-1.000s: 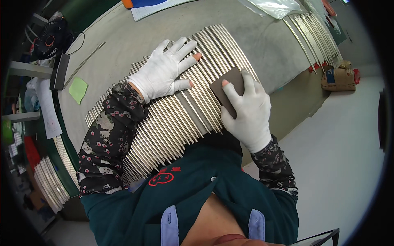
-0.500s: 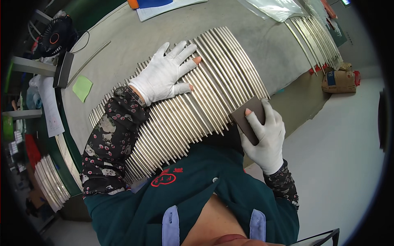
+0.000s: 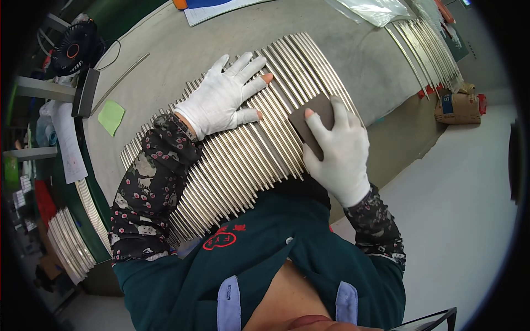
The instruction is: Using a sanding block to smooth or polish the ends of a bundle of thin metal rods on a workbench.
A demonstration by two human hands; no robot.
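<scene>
Many thin shiny metal rods (image 3: pixel 243 160) lie side by side in a curved row across the table in front of me. My left hand (image 3: pixel 223 99), in a white glove with some fingertips bare, rests flat on the rods with its fingers spread. In a matching glove, my right hand (image 3: pixel 341 149) grips a dark grey-brown sanding block (image 3: pixel 314 118) and presses it on the right-hand part of the row. The block's underside is hidden. Rods under both hands are partly covered.
The grey tabletop (image 3: pixel 165 66) carries a green paper note (image 3: pixel 111 117) and a single loose rod (image 3: pixel 121 81) at left. A black fan (image 3: pixel 74 49) stands far left. More rods (image 3: pixel 428 55) and clear plastic bags (image 3: pixel 375 10) lie far right, near a brown paper sack (image 3: pixel 458 107).
My right hand has moved the sanding block up and left, from the rods' near right ends onto the row. My left hand has stayed almost still.
</scene>
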